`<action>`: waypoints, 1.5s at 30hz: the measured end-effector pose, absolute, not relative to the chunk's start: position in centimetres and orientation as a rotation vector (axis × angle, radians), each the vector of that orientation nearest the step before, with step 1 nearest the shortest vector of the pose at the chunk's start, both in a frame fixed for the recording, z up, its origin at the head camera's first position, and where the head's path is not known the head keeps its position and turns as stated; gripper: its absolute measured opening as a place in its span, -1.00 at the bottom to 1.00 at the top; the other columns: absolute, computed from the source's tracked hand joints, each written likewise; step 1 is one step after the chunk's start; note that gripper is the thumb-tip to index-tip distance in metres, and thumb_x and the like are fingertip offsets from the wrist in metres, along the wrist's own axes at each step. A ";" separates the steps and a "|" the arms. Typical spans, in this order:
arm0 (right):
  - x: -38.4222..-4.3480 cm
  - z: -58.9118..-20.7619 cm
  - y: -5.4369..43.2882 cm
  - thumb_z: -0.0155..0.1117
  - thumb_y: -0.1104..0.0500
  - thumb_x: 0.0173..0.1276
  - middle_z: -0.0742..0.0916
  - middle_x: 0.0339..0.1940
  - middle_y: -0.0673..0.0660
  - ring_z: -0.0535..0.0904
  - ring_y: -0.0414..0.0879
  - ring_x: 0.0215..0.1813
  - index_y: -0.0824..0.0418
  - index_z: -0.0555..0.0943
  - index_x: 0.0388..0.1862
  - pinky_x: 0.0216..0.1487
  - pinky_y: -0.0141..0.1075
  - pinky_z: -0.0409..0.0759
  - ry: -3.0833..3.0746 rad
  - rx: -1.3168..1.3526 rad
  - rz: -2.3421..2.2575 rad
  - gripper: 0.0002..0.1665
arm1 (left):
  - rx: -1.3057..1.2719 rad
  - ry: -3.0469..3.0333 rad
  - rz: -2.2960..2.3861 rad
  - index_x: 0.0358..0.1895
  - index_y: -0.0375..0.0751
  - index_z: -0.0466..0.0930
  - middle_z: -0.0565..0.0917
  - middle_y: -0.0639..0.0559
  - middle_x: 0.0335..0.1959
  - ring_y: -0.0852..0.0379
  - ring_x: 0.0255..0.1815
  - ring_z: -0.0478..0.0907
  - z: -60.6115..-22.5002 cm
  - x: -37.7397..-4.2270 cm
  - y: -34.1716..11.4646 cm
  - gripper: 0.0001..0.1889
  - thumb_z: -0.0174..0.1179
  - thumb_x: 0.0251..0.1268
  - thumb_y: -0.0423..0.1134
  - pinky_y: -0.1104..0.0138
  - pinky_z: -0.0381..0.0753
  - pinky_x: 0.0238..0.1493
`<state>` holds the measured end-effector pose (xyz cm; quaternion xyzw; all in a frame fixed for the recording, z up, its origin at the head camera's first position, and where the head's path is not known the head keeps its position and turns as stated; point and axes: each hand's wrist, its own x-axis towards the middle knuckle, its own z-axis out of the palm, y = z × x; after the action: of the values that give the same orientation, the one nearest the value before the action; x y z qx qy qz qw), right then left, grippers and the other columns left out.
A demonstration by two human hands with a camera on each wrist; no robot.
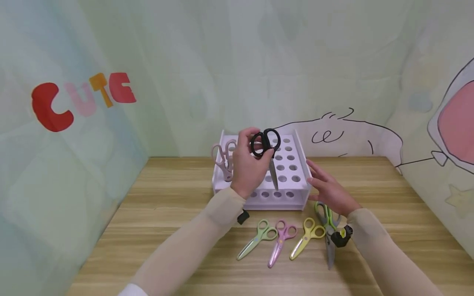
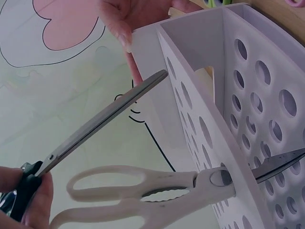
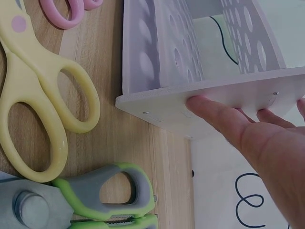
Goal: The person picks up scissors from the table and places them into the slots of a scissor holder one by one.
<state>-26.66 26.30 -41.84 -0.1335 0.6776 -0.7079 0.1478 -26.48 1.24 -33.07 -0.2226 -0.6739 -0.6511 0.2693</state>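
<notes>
The left hand point(image 1: 251, 170) grips the black scissors point(image 1: 266, 143), long axis tilted, blades downward; the right hand's point(image 1: 331, 192) extended fingers touch the rack point(image 1: 275, 205).

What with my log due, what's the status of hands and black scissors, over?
Left hand grips black scissors, blades down, not in a hole. Right hand touches side of white rack. Pale scissors occupy one left-side hole.
</notes>
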 end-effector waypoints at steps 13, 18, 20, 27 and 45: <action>-26.8 -42.1 26.3 -0.09 0.14 0.62 -0.15 0.63 0.27 -0.06 0.32 0.55 -0.08 -0.21 0.65 0.27 0.30 0.31 1.962 -0.385 -2.027 -0.20 | -0.631 -1.789 -1.602 0.10 -0.36 0.35 0.62 -0.25 -0.09 -0.04 -0.16 0.68 -33.5 -26.7 3.2 -0.53 0.30 0.14 -0.58 0.37 0.69 -0.24; -26.7 -42.0 26.2 -0.09 0.13 0.62 -0.16 0.62 0.27 -0.08 0.32 0.55 -0.09 -0.20 0.65 0.28 0.31 0.30 1.959 -0.384 -2.031 -0.21 | -0.659 -1.824 -1.497 0.13 -0.35 0.35 0.64 -0.28 -0.05 -0.04 -0.06 0.67 -33.7 -27.1 4.1 -0.54 0.29 0.19 -0.54 0.40 0.66 -0.12; -26.7 -42.0 26.2 -0.09 0.14 0.62 -0.16 0.63 0.27 -0.09 0.33 0.56 -0.09 -0.20 0.65 0.27 0.31 0.30 1.960 -0.384 -2.027 -0.21 | -0.654 -1.845 -1.469 0.13 -0.34 0.35 0.65 -0.29 -0.04 -0.04 -0.03 0.67 -33.9 -27.2 4.4 -0.54 0.28 0.20 -0.53 0.40 0.64 -0.07; -26.8 -42.0 26.4 -0.10 0.13 0.63 -0.16 0.63 0.25 -0.10 0.30 0.57 -0.11 -0.20 0.65 0.27 0.31 0.30 1.971 -0.366 -2.019 -0.22 | -0.668 -1.905 -1.344 0.12 -0.33 0.37 0.66 -0.23 -0.08 -0.04 -0.06 0.66 -34.7 -27.6 5.3 -0.56 0.29 0.19 -0.52 0.33 0.65 -0.06; -26.6 -41.8 26.4 -0.11 0.14 0.63 -0.18 0.62 0.27 -0.13 0.31 0.57 -0.10 -0.21 0.65 0.28 0.32 0.27 1.955 -0.363 -2.021 -0.22 | -0.648 -2.046 -1.185 0.09 -0.29 0.43 0.67 -0.16 -0.09 0.03 -0.13 0.68 -37.7 -28.3 6.3 -0.57 0.31 0.16 -0.51 0.31 0.61 0.01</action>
<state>-26.64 26.37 -41.79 -0.1264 0.6816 -0.7044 0.1525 -28.25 6.26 -37.71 -0.2489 -0.7854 -0.4549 0.3382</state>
